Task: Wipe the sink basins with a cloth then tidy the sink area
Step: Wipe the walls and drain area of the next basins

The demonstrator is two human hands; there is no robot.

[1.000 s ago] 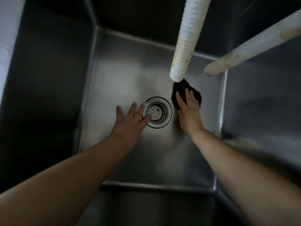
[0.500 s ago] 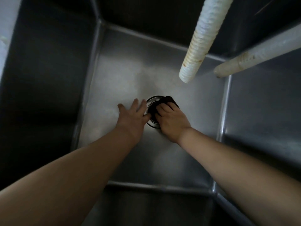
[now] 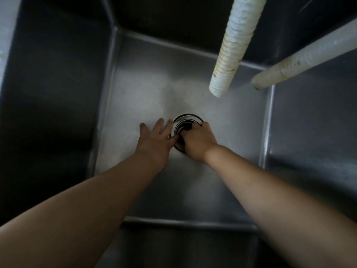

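Moving my right hand [image 3: 199,143] further onto the round steel drain [image 3: 188,120], now I'm bunching the dark crumpled cloth [image 3: 187,128] into it, fingers clenched around the fabric. My left hand [image 3: 156,140] is staying flat, fingers spread, pressing the brushed stainless basin floor [image 3: 146,89] beside it. Ribbed white hose [image 3: 231,47] and smooth stained pipe [image 3: 301,60] are hanging overhead. No readable writing.

Nothing to read here, honestly. No labels, brand marks, numbers or signs show up anywhere on the steel sink basin [image 3: 146,89], the round drain [image 3: 188,118], or the two whitish hoses [image 3: 229,49] hanging above it. The only marks on the hoses are brownish stains, not lettering. The dark cloth [image 3: 186,127] under the right hand [image 3: 199,142] shows no tag or print either, though most of it is covered.
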